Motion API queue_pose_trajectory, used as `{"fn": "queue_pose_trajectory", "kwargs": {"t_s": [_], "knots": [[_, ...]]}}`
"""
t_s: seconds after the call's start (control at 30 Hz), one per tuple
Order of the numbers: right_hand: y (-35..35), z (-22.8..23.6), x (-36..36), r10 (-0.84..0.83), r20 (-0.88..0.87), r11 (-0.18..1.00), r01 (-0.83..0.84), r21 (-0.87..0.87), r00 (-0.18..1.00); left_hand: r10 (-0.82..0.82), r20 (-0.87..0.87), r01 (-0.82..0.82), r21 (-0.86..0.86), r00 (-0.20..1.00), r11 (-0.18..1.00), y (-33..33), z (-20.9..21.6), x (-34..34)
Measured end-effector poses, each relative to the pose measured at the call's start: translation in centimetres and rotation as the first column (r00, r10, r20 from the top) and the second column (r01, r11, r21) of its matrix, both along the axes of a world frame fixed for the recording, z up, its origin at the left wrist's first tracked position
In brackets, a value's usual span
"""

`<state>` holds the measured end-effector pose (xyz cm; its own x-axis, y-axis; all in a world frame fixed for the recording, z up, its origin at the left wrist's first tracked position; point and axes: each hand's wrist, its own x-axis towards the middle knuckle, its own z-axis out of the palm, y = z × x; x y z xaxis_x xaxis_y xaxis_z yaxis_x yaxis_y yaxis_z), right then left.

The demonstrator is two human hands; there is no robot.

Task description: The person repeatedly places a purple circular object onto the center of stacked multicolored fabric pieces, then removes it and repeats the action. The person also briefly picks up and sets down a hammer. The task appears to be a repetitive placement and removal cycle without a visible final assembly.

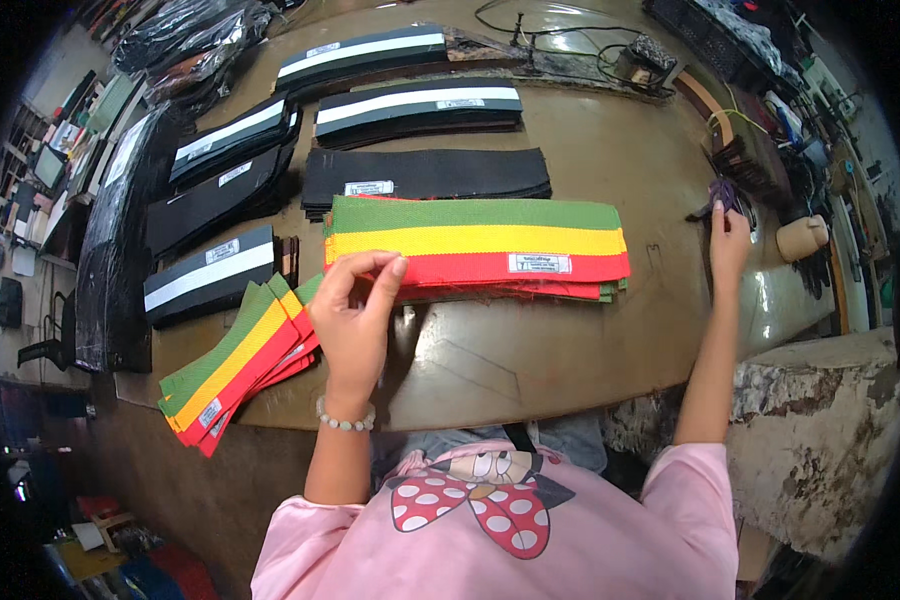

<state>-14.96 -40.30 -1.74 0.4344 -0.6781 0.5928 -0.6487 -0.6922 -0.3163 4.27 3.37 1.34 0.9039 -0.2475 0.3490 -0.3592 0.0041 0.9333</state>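
Note:
My left hand (355, 310) has its thumb and index fingertip pressed together over the red lower edge of a stack of green, yellow and red striped fabric strips (470, 240); whatever the tips pinch is too small to make out. A fanned pile of matching strips (235, 370) lies beside that wrist, partly over the table's near edge. Stretched out to the far right, my right hand (730, 235) has its fingers closed on a small dark purple bundle (722, 194). A white label (540, 263) shows on the top strip's red band.
Several stacks of black and white-striped strips (420, 110) cover the table's (510, 370) back and left. A black wrapped bundle (120, 240) stands at the left edge. A beige cone (802, 238) is right of my right hand. Cables and a metal block (645, 62) lie at the back.

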Motion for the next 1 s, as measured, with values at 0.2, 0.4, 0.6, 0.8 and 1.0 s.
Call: {"fn": "queue_pose_trajectory", "kwargs": {"t_s": [0.2, 0.4, 0.6, 0.8, 1.0], "knots": [[20.8, 4.9, 5.4, 0.376, 0.653, 0.486, -0.74, 0.465, 0.657, -0.173, 0.421, 0.021, 0.342, 0.89, 0.939, 0.8, 0.5, -1.0], [26.4, 5.5, 10.5, 0.493, 0.713, 0.16, -0.858, 0.489, 0.498, -0.267, 0.519, -0.06, 0.529, 0.812, 0.846, -0.1, -0.1, -1.7], [25.3, 5.0, 9.6, 0.766, 0.464, 0.267, -0.877, 0.4, 0.445, -0.139, 0.493, -0.112, 0.445, 0.859, 0.888, -0.1, -1.2, -1.7], [25.1, 4.6, 9.5, 0.802, 0.434, 0.243, -0.889, 0.389, 0.409, -0.162, 0.46, -0.079, 0.46, 0.873, 0.884, -0.1, -1.5, -1.9], [25.3, 4.3, 9.6, 0.819, 0.416, 0.257, -0.901, 0.349, 0.395, -0.162, 0.414, -0.041, 0.441, 0.896, 0.897, -0.1, -1.4, -2.0]]}}
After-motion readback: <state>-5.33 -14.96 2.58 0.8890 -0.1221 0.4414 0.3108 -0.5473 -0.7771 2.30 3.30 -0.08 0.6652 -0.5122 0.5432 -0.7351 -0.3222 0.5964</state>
